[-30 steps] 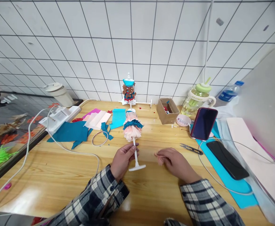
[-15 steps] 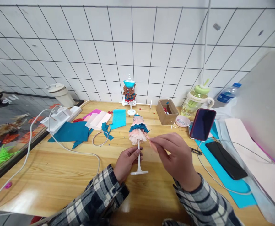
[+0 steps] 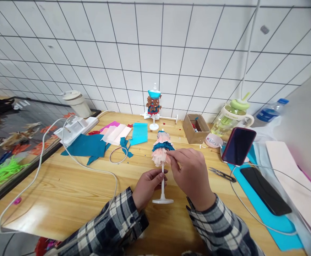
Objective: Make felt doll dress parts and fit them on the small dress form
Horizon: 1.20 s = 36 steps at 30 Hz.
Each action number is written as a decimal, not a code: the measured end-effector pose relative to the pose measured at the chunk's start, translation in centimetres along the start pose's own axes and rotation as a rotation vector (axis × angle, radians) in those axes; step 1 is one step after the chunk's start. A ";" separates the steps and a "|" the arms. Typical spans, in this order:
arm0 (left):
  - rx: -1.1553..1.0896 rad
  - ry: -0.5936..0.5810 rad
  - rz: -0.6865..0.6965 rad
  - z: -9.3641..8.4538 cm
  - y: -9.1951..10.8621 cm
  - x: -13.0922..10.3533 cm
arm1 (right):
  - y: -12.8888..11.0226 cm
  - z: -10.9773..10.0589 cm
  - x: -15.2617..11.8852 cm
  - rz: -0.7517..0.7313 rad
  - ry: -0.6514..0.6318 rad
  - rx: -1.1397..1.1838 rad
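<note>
Much bare tabletop point(image 3: 75, 195) flanks the left hand point(image 3: 148, 185) clasping a stem point(image 3: 163, 188); right hand point(image 3: 192, 170) pinches the frill's point(image 3: 159, 156) edge.

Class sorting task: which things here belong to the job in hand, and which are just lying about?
In the job:
dress
stand, in left hand
right hand, at the dress
likely teal sheet, snips

Apparently lying about:
cup
jug
bottle
red-edged phone

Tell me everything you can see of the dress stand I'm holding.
The dress stand has a white, plastic-looking pole and base. Its dress is pale pink, ruffled, papery and ragged-hemmed, with a teal band across. It leans away from you, base nearest, above the table. Your left hand grips the pole; your right hand reaches the dress's right side.
</note>
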<state>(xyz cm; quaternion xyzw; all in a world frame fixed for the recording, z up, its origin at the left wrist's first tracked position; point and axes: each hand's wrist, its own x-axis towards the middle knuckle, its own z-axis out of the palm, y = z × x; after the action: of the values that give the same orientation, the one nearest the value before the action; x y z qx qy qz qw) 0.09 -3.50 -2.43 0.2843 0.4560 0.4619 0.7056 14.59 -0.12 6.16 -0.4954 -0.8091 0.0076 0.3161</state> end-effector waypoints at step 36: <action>0.079 -0.049 0.015 0.6 0.2 -0.9 | 0.9 2.8 -0.2 0.117 0.029 -0.085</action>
<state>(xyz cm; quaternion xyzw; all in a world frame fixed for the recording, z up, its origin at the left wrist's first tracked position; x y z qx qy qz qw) 0.37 -4.18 -1.69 0.3265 0.4543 0.4419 0.7012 13.92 1.06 3.55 -0.5548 -0.7737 -0.0153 0.3055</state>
